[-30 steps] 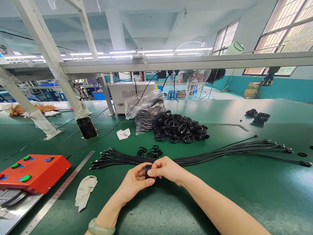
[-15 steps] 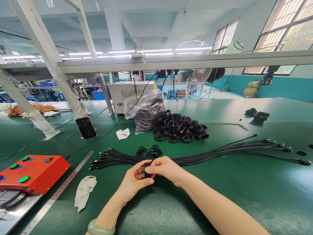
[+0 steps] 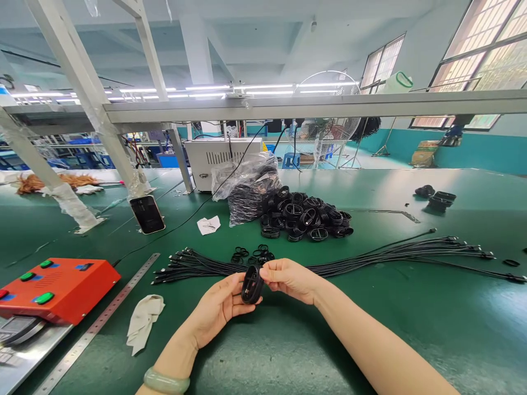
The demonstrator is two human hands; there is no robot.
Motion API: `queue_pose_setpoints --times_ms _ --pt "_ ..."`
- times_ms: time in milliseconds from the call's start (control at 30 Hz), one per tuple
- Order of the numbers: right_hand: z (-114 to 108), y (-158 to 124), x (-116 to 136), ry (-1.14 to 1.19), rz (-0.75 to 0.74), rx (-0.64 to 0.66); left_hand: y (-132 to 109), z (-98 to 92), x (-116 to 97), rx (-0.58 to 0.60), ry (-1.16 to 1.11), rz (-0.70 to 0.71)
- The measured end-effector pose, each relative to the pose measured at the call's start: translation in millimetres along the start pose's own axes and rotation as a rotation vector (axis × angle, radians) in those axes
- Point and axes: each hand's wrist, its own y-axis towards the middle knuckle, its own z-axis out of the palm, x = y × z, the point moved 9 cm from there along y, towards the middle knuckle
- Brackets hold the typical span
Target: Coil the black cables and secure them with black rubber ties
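A small oval coil of black cable stands on edge between my hands, a little above the green mat. My left hand cradles its lower side, and my right hand pinches its upper right edge. A jade bangle circles my left wrist. Just beyond my hands lies a long bundle of black cables, and several small black rings sit behind it. Farther back is a heap of coiled black cables.
A clear bag of black coils stands by a white machine. On the left lie a red-orange box with green buttons, a steel ruler, a cloth and a phone. Metal frame posts rise from the bench.
The coil has turned, now showing its open oval face instead of its narrow edge. My hands have moved slightly apart, with my right hand shifted up and to the right.
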Motion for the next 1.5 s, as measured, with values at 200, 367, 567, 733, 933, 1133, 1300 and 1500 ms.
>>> queue_pose_setpoints --times_ms 200,367,567,733,933,1133,1300,1500 --pt "-3.3 -6.0 8.0 -0.028 0.014 0.066 -1.3 -1.0 1.8 0.015 -0.027 -0.02" --pt "5.8 -6.3 9.1 -0.051 -0.011 0.11 -5.6 11.6 4.4 0.104 -0.063 -0.064" --pt "-3.4 -7.6 22.2 -0.229 -0.111 -0.065 -8.7 15.9 1.8 0.136 -0.092 -0.032" --pt "0.3 -10.9 34.3 -0.408 -0.226 -0.129 -8.7 17.0 0.0 0.126 -0.081 -0.013" --pt "16.7 -11.5 27.5 -0.623 -0.26 -0.065 -2.3 14.5 6.2 0.143 -0.033 0.016" --pt "24.2 -18.0 35.9 -0.839 -0.304 0.109 -4.6 18.2 2.1 0.124 -0.008 0.062" --pt "18.0 -21.8 44.1 -1.09 -0.282 0.123 -10.3 21.9 -2.1 0.177 -0.047 0.068" --pt "16.3 -17.5 39.7 -1.157 -0.272 0.068 -9.5 20.8 1.9 0.255 -0.057 0.061"
